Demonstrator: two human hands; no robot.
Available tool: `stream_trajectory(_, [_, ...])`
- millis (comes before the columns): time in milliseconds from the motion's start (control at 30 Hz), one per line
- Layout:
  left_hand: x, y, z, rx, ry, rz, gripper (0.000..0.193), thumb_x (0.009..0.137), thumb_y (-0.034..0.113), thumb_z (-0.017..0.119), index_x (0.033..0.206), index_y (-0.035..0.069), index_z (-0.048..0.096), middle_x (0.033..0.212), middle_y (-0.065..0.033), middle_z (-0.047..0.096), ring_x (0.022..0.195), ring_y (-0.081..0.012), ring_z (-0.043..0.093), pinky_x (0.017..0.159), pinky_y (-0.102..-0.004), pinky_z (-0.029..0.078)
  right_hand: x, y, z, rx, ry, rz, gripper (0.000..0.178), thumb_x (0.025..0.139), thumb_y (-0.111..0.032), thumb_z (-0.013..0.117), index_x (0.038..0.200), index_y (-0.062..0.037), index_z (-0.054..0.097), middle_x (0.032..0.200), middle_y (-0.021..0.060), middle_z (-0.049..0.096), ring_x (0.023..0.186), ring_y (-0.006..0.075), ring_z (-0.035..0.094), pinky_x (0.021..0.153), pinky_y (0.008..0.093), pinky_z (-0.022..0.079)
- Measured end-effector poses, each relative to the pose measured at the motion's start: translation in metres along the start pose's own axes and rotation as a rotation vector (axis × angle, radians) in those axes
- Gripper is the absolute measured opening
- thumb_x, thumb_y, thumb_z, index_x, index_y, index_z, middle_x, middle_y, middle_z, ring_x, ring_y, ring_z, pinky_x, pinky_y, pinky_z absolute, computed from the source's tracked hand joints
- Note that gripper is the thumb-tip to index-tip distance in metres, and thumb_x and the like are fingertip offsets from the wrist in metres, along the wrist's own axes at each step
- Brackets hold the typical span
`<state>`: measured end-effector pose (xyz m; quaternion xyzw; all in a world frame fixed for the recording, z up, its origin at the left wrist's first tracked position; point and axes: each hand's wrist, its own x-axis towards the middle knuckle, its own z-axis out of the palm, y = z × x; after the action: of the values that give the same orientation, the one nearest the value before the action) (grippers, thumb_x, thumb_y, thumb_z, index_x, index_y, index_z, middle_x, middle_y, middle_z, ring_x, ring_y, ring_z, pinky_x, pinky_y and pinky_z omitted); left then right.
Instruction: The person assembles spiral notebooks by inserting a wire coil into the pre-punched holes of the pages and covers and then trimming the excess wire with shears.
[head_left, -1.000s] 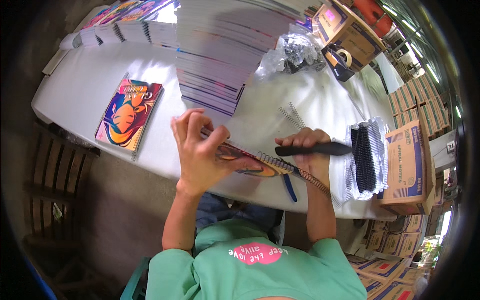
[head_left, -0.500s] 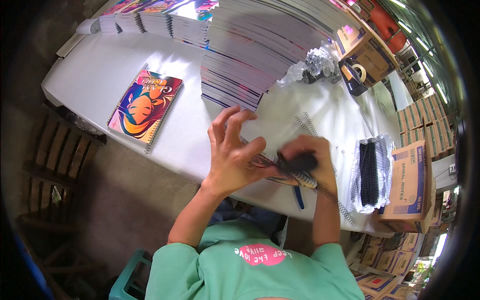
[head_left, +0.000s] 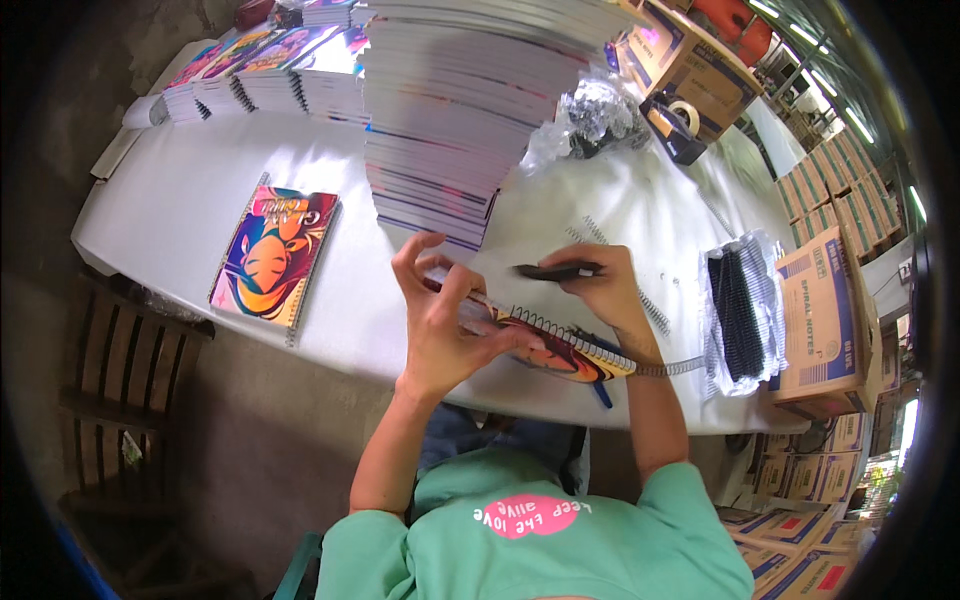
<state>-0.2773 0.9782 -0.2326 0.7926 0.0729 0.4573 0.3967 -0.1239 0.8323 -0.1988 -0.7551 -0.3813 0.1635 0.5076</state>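
My left hand (head_left: 440, 315) grips a spiral notebook (head_left: 565, 358) by its left end, thumb along the cover, with the spine edge facing up. A long wire coil (head_left: 675, 368) runs along that edge and sticks out past the right end, over my right forearm. My right hand (head_left: 605, 290) is closed on a slim black hand tool (head_left: 560, 271), held just above the spine; its exact kind is unclear. Under the notebook's right end, a blue pen-like thing (head_left: 603, 395) lies on the table.
A finished-looking notebook (head_left: 275, 255) lies at left. A tall paper stack (head_left: 435, 150) rises ahead. Loose coils (head_left: 655, 312), a plastic bag of black coils (head_left: 735, 310), a tape dispenser (head_left: 678, 128), crumpled plastic (head_left: 600, 115) and a carton (head_left: 808, 325) occupy the right side.
My right hand has lifted the black tool up and left off the notebook's spine. The notebook is now less covered, its coil showing. The whole view has shifted slightly.
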Motion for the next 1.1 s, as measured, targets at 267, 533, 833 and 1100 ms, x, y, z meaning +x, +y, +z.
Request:
stream_trajectory(267, [0.003, -0.012, 0.015, -0.179, 0.042, -0.039, 0.062, 0.04, 0.036, 0.092, 0.082, 0.009, 0.054, 0.11, -0.0132, 0.035, 0.11, -0.0284, 0.034, 0.072, -0.0375, 0.041, 0.013, -0.01, -0.01, 0.411, -0.275, -0.27, 0.023, 0.065, 0.007, 0.064, 0.087, 0.0034, 0.07, 0.084, 0.0131, 0.07, 0.079, 0.0156, 0.067, 0.074, 0.0272, 0.052])
stream_trajectory(533, [0.004, -0.027, 0.017, -0.163, 0.049, 0.045, 0.064, 0.042, 0.033, 0.092, 0.087, 0.01, 0.052, 0.111, -0.0123, 0.037, 0.108, -0.0253, 0.037, 0.065, -0.0327, 0.046, 0.002, -0.03, 0.004, 0.09, -0.247, -0.426, 0.023, 0.066, 0.005, 0.063, 0.088, 0.0018, 0.07, 0.082, 0.0097, 0.071, 0.074, 0.0152, 0.067, 0.069, 0.0266, 0.051])
stream_trajectory(833, [0.012, -0.021, 0.015, -0.37, -0.083, -0.235, 0.101, 0.038, 0.025, 0.095, 0.113, 0.002, 0.031, 0.113, -0.0108, 0.039, 0.096, -0.0206, 0.048, 0.076, -0.0329, 0.046, 0.031, 0.001, 0.01, 0.005, -0.21, -0.124, 0.025, 0.064, 0.006, 0.066, 0.089, 0.0031, 0.07, 0.084, 0.0109, 0.071, 0.073, 0.0147, 0.066, 0.068, 0.0235, 0.051])
stream_trajectory(1100, [0.009, -0.027, 0.014, -0.35, -0.154, -0.239, 0.107, 0.039, 0.029, 0.095, 0.116, -0.002, 0.027, 0.114, -0.0139, 0.036, 0.097, -0.0216, 0.047, 0.083, -0.0341, 0.045, 0.026, -0.026, 0.019, 0.483, -0.242, -0.244, 0.031, 0.063, 0.007, 0.064, 0.09, -0.005, 0.072, 0.081, 0.0071, 0.071, 0.072, 0.0109, 0.066, 0.067, 0.0247, 0.052])
